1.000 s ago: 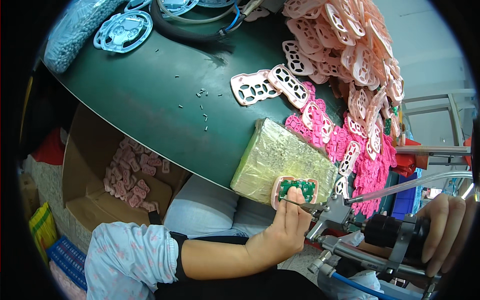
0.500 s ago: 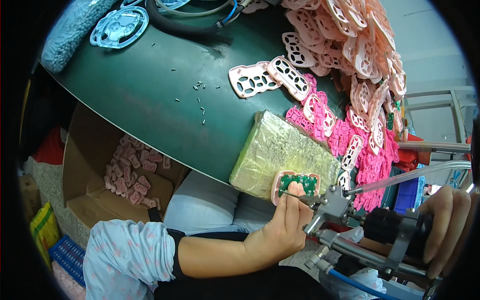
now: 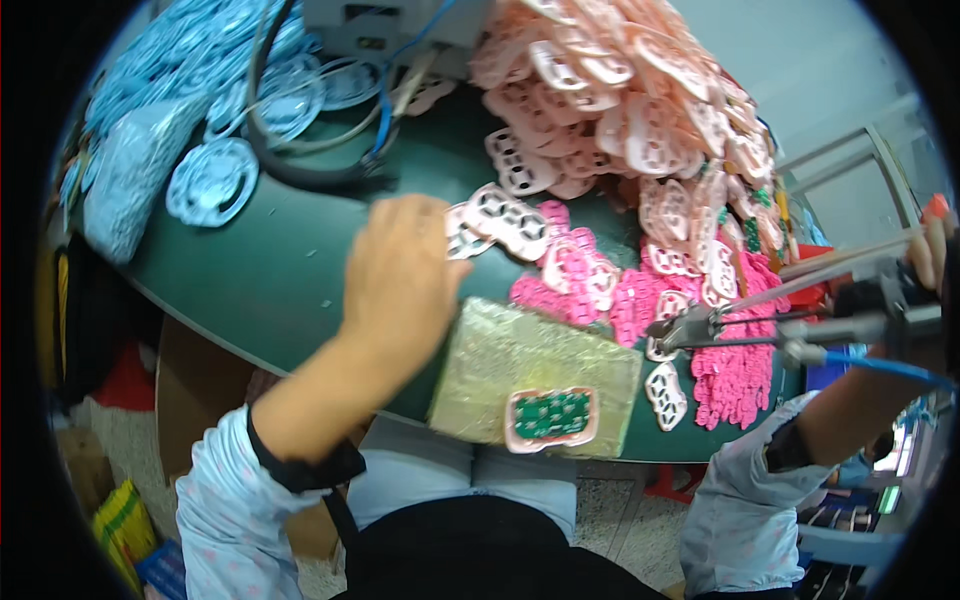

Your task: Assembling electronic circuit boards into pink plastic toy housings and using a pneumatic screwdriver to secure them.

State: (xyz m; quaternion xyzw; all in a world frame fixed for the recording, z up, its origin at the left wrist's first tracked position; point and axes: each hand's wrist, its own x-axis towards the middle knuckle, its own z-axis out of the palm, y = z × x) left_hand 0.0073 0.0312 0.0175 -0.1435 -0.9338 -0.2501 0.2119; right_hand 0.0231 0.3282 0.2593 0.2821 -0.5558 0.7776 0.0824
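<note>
Head view, and here's the green circuit board [image 3: 551, 416], lying flat in its pale pink shell [image 3: 513, 428] at the six o'clock side of the wrapped block [image 3: 540, 345]! Its long axis runs close to nine-to-three, the three o'clock end tipped slightly up, component side facing the camera. The block itself stretches roughly ten to four on the green table [image 3: 262, 305].

Over at the block's ten o'clock, the left hand [image 3: 400, 275] is blurred, fingers curled, right by a pale pink frame [image 3: 466, 238]; whether it grips that frame, I cannot tell. A second frame [image 3: 510, 222] overlaps the first, its long axis also about ten to four.

Out toward three o'clock, the right hand [image 3: 930, 252] has its fingers wrapped around the driver [image 3: 850, 330], whose nose points between eight and nine, well apart from the board. Bright pink pieces [image 3: 735, 385] crowd three o'clock; pale frames heap up [image 3: 640, 100] toward one.
</note>
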